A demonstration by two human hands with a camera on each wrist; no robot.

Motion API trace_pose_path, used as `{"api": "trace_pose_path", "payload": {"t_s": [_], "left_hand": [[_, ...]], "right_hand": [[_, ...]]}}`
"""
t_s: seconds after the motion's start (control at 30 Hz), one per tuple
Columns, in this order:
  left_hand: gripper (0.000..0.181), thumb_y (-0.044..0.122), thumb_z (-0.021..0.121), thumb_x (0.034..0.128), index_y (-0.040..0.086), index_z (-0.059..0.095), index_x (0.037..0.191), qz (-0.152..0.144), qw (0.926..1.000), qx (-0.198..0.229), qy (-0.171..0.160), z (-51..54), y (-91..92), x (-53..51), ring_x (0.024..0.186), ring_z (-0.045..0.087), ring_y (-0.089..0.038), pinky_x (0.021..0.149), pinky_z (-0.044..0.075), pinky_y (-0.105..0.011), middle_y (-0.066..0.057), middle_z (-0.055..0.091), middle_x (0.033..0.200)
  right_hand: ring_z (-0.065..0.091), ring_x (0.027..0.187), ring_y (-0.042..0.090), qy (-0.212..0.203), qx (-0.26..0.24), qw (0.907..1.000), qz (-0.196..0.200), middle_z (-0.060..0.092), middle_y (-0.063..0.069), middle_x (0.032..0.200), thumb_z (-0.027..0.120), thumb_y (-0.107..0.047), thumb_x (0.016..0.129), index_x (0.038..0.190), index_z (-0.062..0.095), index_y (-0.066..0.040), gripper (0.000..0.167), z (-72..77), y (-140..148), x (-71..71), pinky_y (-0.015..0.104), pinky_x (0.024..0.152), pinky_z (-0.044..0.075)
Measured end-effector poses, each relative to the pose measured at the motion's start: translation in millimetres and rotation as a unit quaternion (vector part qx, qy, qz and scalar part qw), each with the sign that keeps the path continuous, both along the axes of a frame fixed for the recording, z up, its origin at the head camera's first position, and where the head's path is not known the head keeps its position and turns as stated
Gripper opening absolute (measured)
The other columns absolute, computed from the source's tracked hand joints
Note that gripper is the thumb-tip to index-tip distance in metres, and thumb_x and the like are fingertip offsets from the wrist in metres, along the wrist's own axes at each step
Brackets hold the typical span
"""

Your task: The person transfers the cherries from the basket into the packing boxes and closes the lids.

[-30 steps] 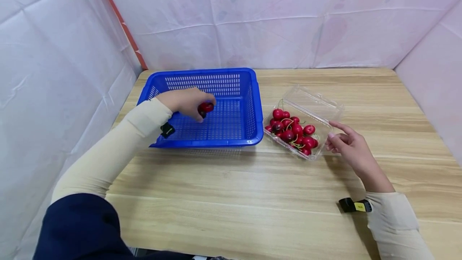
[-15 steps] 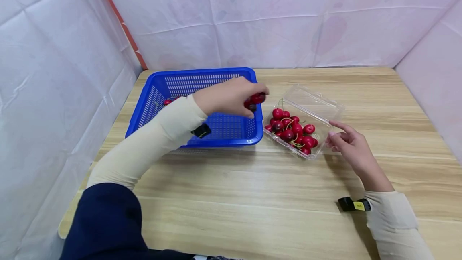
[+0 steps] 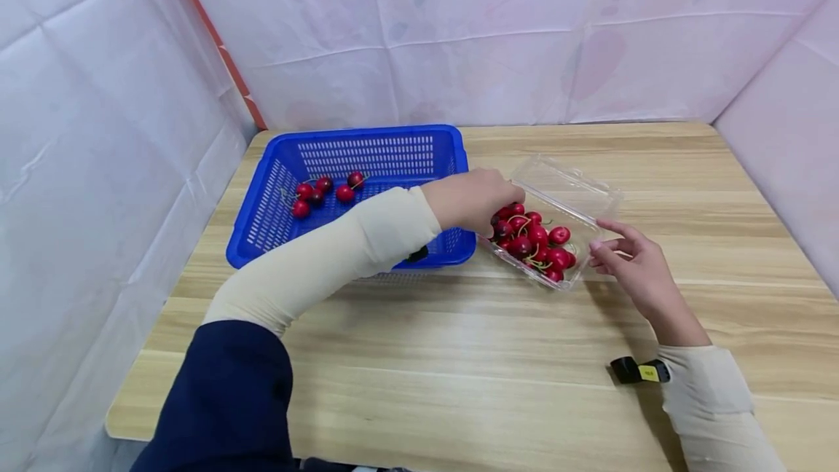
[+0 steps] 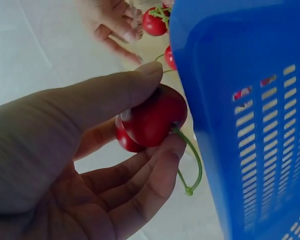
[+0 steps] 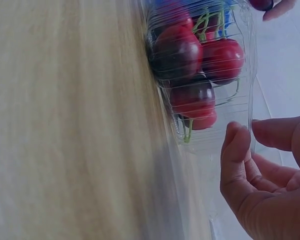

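My left hand (image 3: 473, 199) is at the left end of an open clear plastic clamshell box (image 3: 585, 257) heaped with cherries (image 3: 539, 239). In the left wrist view, thumb and fingers pinch a pair of dark red cherries (image 4: 157, 117) with joined green stems, beside the blue basket's wall (image 4: 202, 100). My right hand (image 3: 639, 268) pinches the box's right edge between thumb and fingertips; the right wrist view shows this hand (image 5: 270, 185) on the thin rim, with fruit behind the ribbed plastic.
A blue perforated basket (image 3: 367, 132) stands left of the box, with several cherries (image 3: 314, 195) in its left part. The transparent lid (image 3: 570, 181) lies folded back behind the box. White sheeting (image 3: 498, 35) walls off the table's back and sides.
My left hand has moved right, carrying the cherries from above the basket across its right rim to the clamshell box. The basket's cherries came into view. My right hand has stayed put.
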State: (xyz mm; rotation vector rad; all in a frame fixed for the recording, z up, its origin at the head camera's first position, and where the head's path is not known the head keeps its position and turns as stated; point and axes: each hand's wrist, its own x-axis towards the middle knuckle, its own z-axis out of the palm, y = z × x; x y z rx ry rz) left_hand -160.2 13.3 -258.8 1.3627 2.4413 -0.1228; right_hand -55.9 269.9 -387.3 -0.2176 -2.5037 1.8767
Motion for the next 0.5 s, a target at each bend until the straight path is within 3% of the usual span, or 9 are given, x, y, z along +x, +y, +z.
{"api": "trace_pose_path", "payload": {"t_s": [0.1,0.37,0.5], "left_hand": [[0.044,0.017,0.075,0.0823,0.016,0.057,0.123,0.003,0.9999,-0.003,0.009,-4.5,6.6,0.0,0.1,0.059,-0.014,0.089,0.048,-0.025,0.0,0.064,0.112],[0.039,0.017,0.074,0.0833,0.013,0.06,0.119,0.023,0.9986,-0.048,-0.008,-12.0,22.1,-8.9,0.092,0.057,-0.013,0.079,0.049,-0.023,0.001,0.062,0.107],[0.034,0.013,0.073,0.083,0.012,0.062,0.115,0.025,0.9981,-0.057,0.005,-13.1,27.2,-11.4,0.089,0.057,-0.014,0.078,0.049,-0.023,0.0,0.064,0.104]], "right_hand": [[0.065,0.069,0.004,0.006,-0.011,0.9999,0.0,0.067,-0.009,0.083,0.058,-0.008,0.094,0.14,0.04,0.004,0.051,0.0,0,-0.5,0.019,0.064,0.054],[0.065,0.069,0.002,0.002,-0.001,1.0,-0.001,0.067,-0.009,0.083,0.059,-0.007,0.094,0.14,0.04,0.005,0.051,0.2,-1,-1.0,0.017,0.064,0.054],[0.065,0.069,0.002,0.007,0.001,1.0,-0.002,0.067,-0.009,0.082,0.059,-0.007,0.094,0.138,0.042,0.005,0.049,0.2,-1,-1.4,0.017,0.064,0.054]]}}
